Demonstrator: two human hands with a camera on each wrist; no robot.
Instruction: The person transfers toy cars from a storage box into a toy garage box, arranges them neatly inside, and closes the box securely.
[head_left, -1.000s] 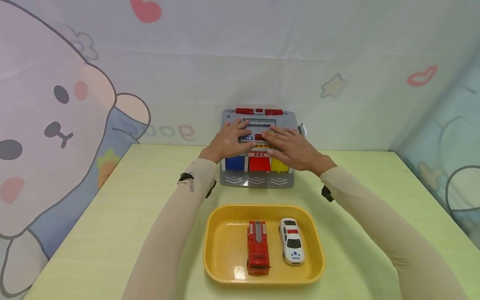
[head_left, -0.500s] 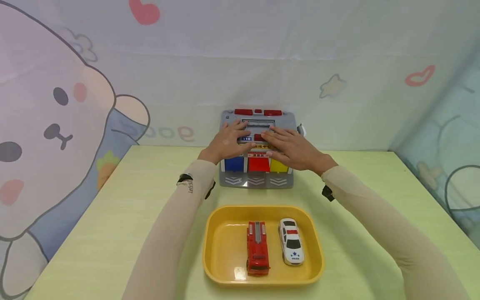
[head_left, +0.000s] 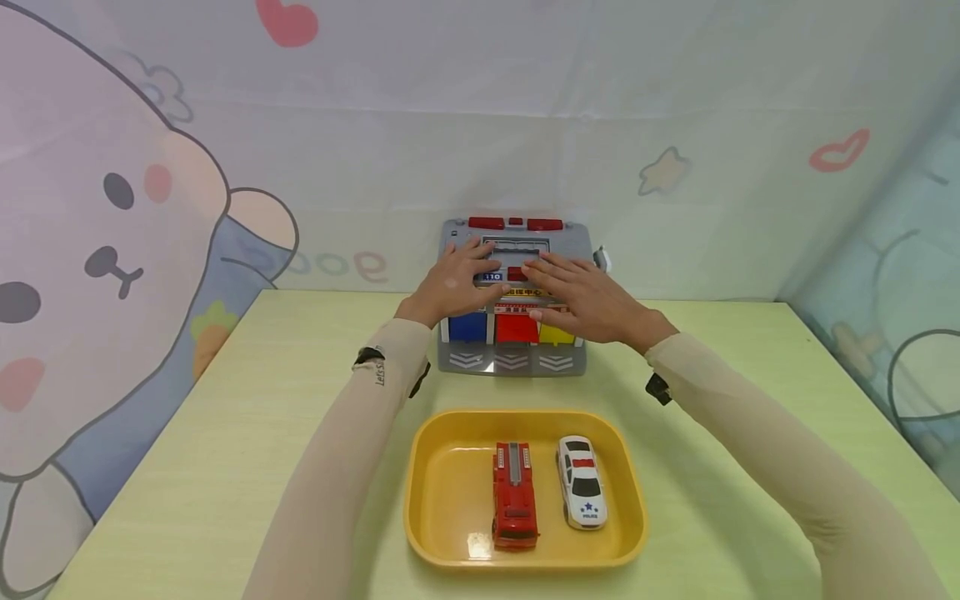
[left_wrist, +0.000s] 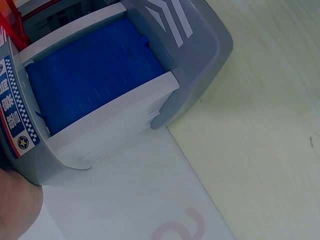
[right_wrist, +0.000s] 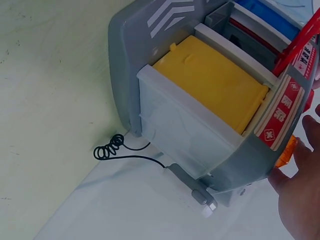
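Observation:
A grey toy garage (head_left: 517, 260) stands at the back of the table, with a red light bar on top. My left hand (head_left: 453, 283) lies over the left of its upper front, fingers spread. Over the right side, my right hand (head_left: 592, 300) rests with fingers extended and thumb apart. Its blue door (left_wrist: 92, 70) and yellow door (right_wrist: 212, 82) are down; the red door (right_wrist: 300, 42) between them tilts outward. The left wrist view catches only a bit of the left hand (left_wrist: 20, 205). Whether all fingertips touch the garage is hard to tell.
Nearer the front sits a yellow tray (head_left: 450, 533) holding a red toy fire truck (head_left: 515, 496) and a white toy police car (head_left: 582, 483). A small handset (right_wrist: 187, 182) on a coiled black cord hangs at the garage's right side. A printed cloth (head_left: 525, 150) rises behind.
My right thumb has dropped slightly, further from the fingers. Both hands otherwise stay in place on the garage, and the tray and toy vehicles have not moved.

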